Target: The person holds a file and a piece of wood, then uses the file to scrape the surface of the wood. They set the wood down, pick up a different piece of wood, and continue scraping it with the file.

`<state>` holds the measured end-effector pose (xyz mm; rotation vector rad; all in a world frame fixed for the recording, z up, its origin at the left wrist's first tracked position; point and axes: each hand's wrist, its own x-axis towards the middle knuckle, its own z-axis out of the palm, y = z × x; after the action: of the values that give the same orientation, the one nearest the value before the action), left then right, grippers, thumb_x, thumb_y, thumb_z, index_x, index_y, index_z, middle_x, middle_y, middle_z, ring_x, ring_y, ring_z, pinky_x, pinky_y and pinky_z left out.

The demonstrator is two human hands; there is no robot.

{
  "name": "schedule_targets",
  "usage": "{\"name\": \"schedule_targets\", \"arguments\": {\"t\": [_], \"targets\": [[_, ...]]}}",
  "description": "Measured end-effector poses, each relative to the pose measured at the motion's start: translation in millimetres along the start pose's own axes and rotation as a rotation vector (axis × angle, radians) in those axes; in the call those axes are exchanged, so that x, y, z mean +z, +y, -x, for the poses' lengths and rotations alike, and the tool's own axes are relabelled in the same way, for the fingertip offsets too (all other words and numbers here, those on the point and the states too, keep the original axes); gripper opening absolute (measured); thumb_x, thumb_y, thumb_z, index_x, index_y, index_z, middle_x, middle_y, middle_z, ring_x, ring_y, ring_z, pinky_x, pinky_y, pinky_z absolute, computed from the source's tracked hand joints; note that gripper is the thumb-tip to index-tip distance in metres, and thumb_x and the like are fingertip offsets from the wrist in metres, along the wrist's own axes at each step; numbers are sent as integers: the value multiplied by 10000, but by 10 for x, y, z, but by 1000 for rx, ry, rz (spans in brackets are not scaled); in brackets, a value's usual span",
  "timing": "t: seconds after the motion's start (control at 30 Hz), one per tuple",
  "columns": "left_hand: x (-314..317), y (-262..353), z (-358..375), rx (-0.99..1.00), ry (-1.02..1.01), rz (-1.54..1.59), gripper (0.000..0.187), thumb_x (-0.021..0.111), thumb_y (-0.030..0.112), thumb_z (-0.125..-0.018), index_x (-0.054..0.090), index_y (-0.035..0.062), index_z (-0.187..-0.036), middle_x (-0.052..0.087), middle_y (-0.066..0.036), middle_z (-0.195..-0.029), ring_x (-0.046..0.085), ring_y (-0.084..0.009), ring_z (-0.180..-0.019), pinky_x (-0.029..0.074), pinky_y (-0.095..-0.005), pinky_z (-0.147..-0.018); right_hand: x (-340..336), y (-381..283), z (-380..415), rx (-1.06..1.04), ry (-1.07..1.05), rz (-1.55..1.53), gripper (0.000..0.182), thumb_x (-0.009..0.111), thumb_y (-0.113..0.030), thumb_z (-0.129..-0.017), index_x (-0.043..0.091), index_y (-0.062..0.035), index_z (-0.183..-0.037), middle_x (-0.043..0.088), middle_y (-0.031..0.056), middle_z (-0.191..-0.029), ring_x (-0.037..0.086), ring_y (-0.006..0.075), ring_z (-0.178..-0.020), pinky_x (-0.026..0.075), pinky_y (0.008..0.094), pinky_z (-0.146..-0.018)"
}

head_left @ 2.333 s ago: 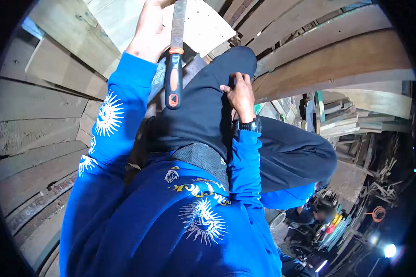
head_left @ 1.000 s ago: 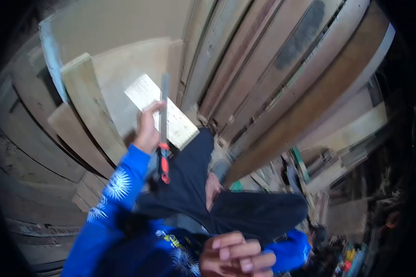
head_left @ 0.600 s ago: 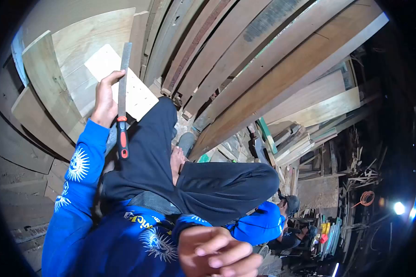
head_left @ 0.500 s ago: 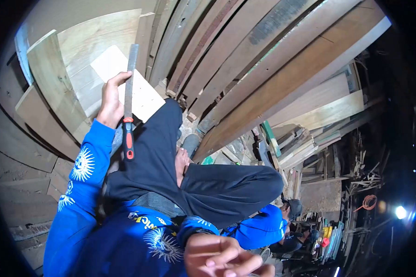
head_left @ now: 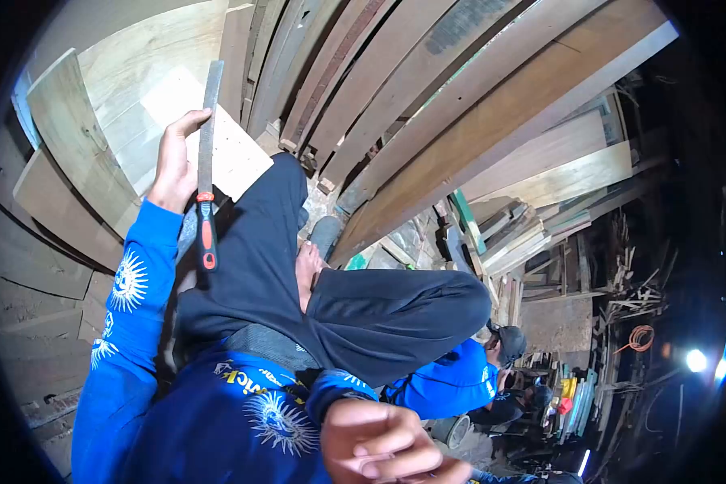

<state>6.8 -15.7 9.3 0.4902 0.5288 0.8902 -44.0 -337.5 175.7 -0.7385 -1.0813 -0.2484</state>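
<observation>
A flat file [head_left: 206,133] with a red and black handle is in my left hand [head_left: 174,157], which grips it by the metal blade. Its handle points down toward my lap, beside my thigh. Behind the file, a pale, thin wooden board [head_left: 232,157] leans at a slant against my knee, partly covered by my hand and the blade. Low in the view, in front of my chest, my right hand [head_left: 383,440] is raised with its fingers loosely bent and apart. Nothing shows in it.
Long wooden planks [head_left: 427,105] lie side by side ahead of me. Curved panels [head_left: 81,129] stand at the left. Scrap wood [head_left: 508,242] is piled at the right. A person in a blue shirt [head_left: 452,379] sits close by on my right, near an orange coiled cord [head_left: 640,339].
The view has shifted slightly, so most things sit a little further left. My right hand's fingers have curled in somewhat. My left hand keeps the file in the same grip.
</observation>
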Motion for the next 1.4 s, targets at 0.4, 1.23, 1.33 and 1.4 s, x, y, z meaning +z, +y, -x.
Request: {"name": "schedule_targets", "arguments": {"t": [0.4,1.23,1.33,1.4], "targets": [[5,1,-1,-44,-55,116,158,673,173,-855,676,45,-949,641,-56,-879,650,-178,-792,562,-332,-701,-168,730,29,-138,-528,353,221,740,-146,-868,610,-15,-748,636,93,-635,640,230,-528,512,301,-508],[73,-79,-25,124,-167,251,337,673,145,-947,622,-83,-1190,678,-148,-1102,687,-237,-967,565,-374,-875,-684,1776,400,1318,-252,-710,173,607,-123,-909,450,-58,-878,481,53,-727,477,110,-557,390,228,-477],[119,2,49,105,-206,146,406,636,275,-975,585,-52,-1211,671,-198,-1097,682,-308,-1006,551,-435,-920,-965,1608,259,1272,-328,-870,291,678,-178,-850,422,-57,-785,451,54,-640,432,116,-515,377,238,-499],[201,-22,110,82,-234,118,411,640,275,-972,582,-53,-1214,670,-199,-1095,680,-309,-1010,550,-440,-923,-1088,1503,278,1289,-319,-972,338,704,-204,-820,412,-63,-726,426,30,-602,413,114,-504,347,248,-486]]}}
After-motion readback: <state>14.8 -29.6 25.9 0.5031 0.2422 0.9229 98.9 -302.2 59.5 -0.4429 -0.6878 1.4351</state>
